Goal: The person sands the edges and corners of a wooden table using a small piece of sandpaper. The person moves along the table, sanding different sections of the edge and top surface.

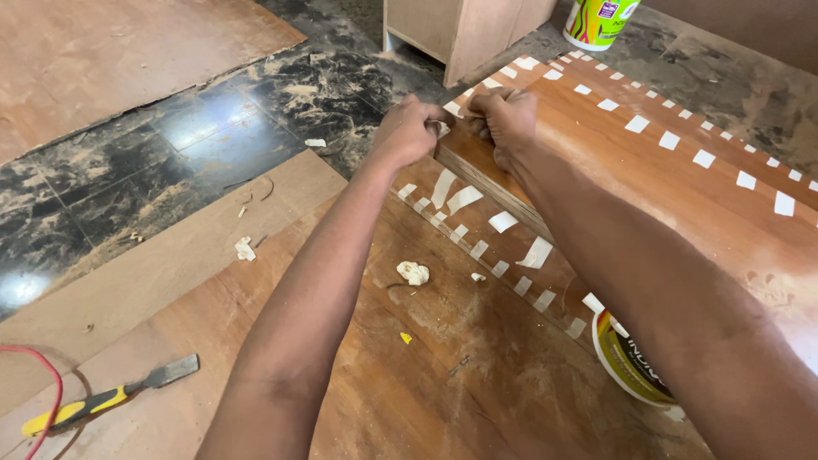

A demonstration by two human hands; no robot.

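Both my arms reach forward over a reddish-brown laminated wooden board [682, 196]. My left hand [407, 129] and my right hand [504, 117] are fists side by side at the board's near-left edge. Each seems to pinch a piece of white tape [442, 128] where it wraps over that edge, though what the fingers grip is mostly hidden. Rows of white tape pieces [635, 124] line the board's far edge. More strips [464, 198] hang loose along the lower panel [477, 255] beneath the near edge.
A yellow-handled chisel [111, 395] lies at the lower left beside a red cable [43, 375]. A crumpled tape ball [414, 273] sits on the brown sheet. A white tub [629, 358] stands under my right forearm, another container [596, 21] at the top. Dusty dark floor [170, 162] lies left.
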